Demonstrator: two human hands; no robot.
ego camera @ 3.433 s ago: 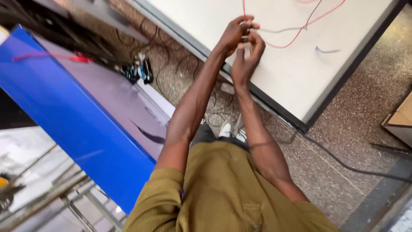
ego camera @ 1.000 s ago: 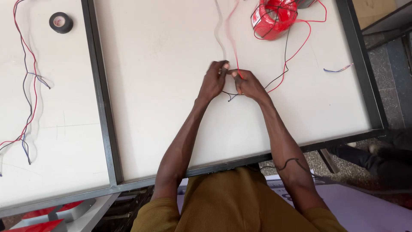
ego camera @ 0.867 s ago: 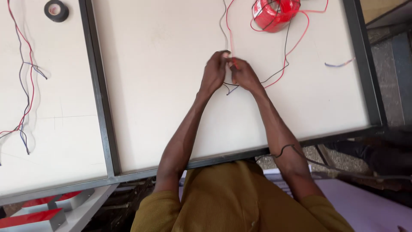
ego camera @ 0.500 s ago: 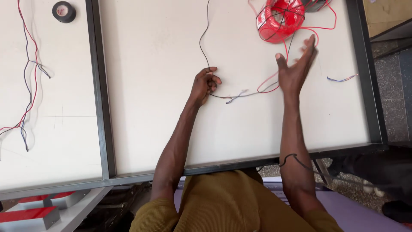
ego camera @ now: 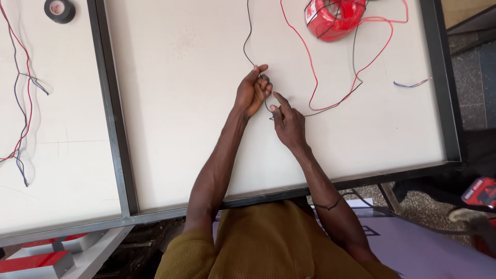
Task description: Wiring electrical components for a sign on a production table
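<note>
Head view, looking down on a white tabletop [ego camera: 181, 129] framed in dark metal. Left hand [ego camera: 251, 93]: fingers curled shut on a thin black wire [ego camera: 248, 41], which runs from the fist straight away toward the far edge. Right hand [ego camera: 289, 124]: just beside the left, fingers pinched on the same wire's near end, forefinger raised. From there the wire trails right toward a red wire coil [ego camera: 333, 18]. Left hand sits nearer the wire's long run. Black tape roll [ego camera: 59, 9]: far left, well apart.
</note>
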